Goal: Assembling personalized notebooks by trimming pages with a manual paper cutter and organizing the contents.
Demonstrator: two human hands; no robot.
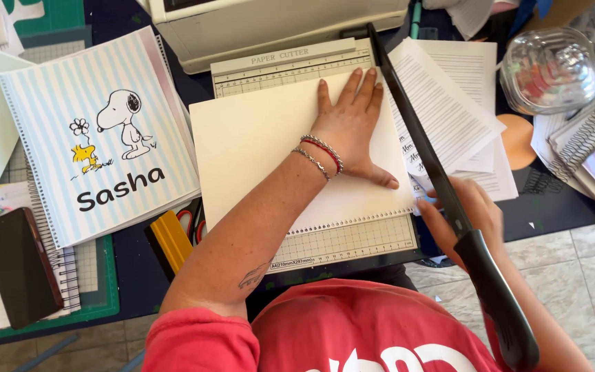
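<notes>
My left hand [349, 127], with bracelets at the wrist, lies flat with fingers spread on a cream sheet stack [256, 145] punched along its near edge. The stack rests on a gridded paper cutter [352, 244]. The cutter's black blade arm [421, 148] is raised diagonally along the stack's right edge, its handle [494, 296] toward me. My right hand [473, 213] sits just behind the blade arm, at the lower edge of some lined sheets [449, 103] that fan out to the right. It is blurred and partly hidden, so its grip is unclear.
A blue-striped spiral notebook [98, 131] with a cartoon dog lies at left, a dark phone [18, 265] and green cutting mat [101, 275] below it. A yellow scraper [171, 241] sits beside the cutter. A beige machine [277, 24] stands behind; a clear plastic container [549, 69] and spiral notebooks [587, 131] at right.
</notes>
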